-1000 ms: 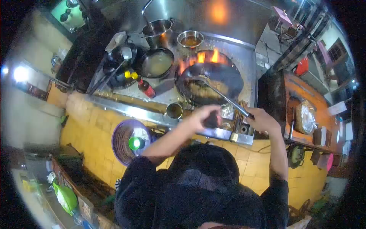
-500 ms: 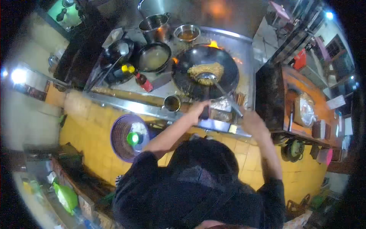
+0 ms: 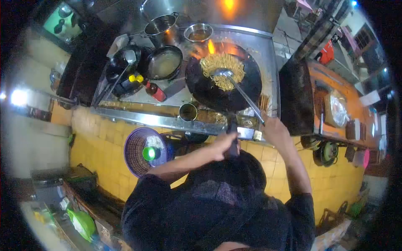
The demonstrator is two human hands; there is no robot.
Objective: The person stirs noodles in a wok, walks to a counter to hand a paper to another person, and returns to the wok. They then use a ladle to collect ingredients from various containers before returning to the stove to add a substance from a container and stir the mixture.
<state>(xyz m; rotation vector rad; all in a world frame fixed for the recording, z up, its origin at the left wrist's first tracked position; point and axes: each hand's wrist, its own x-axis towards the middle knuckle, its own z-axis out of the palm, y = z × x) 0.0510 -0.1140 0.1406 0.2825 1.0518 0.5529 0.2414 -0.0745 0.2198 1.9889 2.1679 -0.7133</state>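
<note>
A dark wok sits over flames on the stove, with brown noodles heaped in its far half. My left hand is closed around the wok's dark handle, close to my body. In my right hand is the long handle of a metal ladle. The ladle's bowl lies among the noodles near the middle of the wok. Flames rise behind the wok's far rim.
Left of the wok stand a pan of cloudy liquid, a red-labelled bottle and a tall pot. A metal bowl is behind. A cup stands at the stove's front edge. Below is a purple basket.
My left hand has pulled the wok handle back toward my body. The noodles have spread toward the wok's far side, and the flames behind it are taller.
</note>
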